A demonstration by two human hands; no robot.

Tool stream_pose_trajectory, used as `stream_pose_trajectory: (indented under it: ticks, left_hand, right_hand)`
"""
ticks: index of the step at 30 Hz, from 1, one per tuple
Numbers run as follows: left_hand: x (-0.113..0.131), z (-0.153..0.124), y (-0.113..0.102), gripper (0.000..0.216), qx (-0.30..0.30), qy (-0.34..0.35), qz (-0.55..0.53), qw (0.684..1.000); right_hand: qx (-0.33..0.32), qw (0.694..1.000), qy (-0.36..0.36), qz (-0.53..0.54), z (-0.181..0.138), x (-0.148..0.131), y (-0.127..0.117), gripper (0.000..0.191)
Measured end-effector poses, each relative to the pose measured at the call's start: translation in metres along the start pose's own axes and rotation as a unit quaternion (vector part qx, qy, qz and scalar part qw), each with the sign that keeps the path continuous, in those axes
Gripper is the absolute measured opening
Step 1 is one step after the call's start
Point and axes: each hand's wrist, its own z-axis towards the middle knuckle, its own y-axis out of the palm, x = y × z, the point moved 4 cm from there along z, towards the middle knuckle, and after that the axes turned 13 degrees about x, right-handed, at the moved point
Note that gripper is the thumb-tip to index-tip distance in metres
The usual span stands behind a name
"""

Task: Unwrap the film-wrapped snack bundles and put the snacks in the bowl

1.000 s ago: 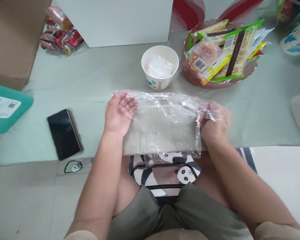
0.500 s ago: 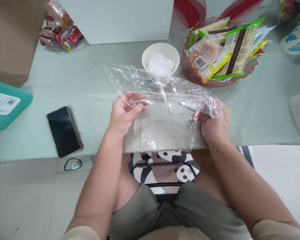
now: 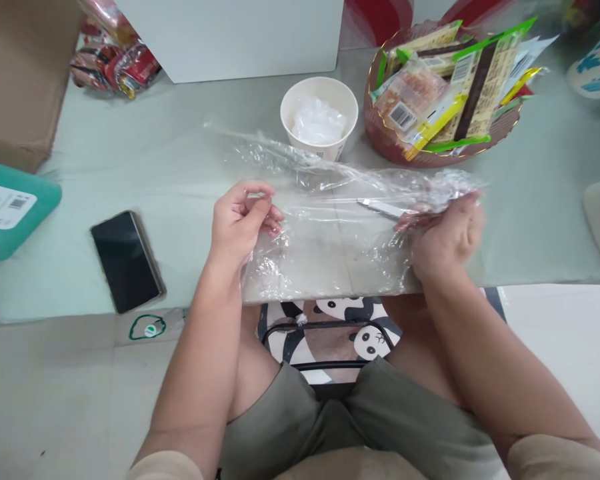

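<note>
**Clear, crinkled plastic film (image 3: 330, 223) spread before me, bunched in my right hand (image 3: 447, 233)**

My right fingers are clenched around a gathered end of the film. A narrow, silver-grey pointed metal piece (image 3: 377, 208) juts leftward beside them; I cannot tell what it belongs to. My left hand (image 3: 240, 217) is loosely curled, thumb near the forefinger, its fingertips up against the film's left side; whether they pinch it, I cannot tell.

The film stretches between my hands, near the front edge of the pale green, cloth-covered counter (image 3: 180, 147). Its far edge rises in front of the lower part of a round white paper cup (image 3: 337, 150), which holds crumpled, whitish translucent plastic (image 3: 320, 121).

Just right of the cup sits a ribbed, pinkish-brown bowl with a gold rim (image 3: 377, 130), heaped with green-, yellow- and cream-coloured snack packets (image 3: 473, 93).

Well to the left of my left hand, a black rectangular phone (image 3: 127, 262) lies flat. Beyond it stand a teal plastic jug with a white label (image 3: 40, 223) and a brown cardboard box (image 3: 20, 73). Red, shiny wrapped packets (image 3: 115, 67) lie between that box and a large white panel (image 3: 245, 37).
</note>
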Motion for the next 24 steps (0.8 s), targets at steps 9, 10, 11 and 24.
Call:
stream_pose_trajectory:
  ticks: [9, 10, 11, 24]
  left_hand:
    - [0.003, 0.012, -0.002, 0.025, -0.007, 0.025, -0.121, 0.992]
    - [0.003, 0.013, -0.003, 0.025, -0.019, 0.032, -0.117, 0.992]
    - [0.003, 0.013, -0.004, 0.025, -0.033, 0.036, -0.106, 0.993]
    - [0.007, 0.008, -0.006, 0.012, -0.132, 0.074, -0.055, 0.987]
  right_hand:
    - [-0.218, 0.970, 0.027, -0.104, -0.011, -0.007, 0.006, 0.033]
    - [-0.197, 0.975, 0.012, -0.101, -0.010, -0.008, 0.005, 0.022]
    - [-0.175, 0.981, 0.001, -0.087, -0.009, -0.009, 0.003, 0.017]
    - [-0.161, 0.970, 0.154, 0.095, 0.004, -0.008, 0.002, 0.013]
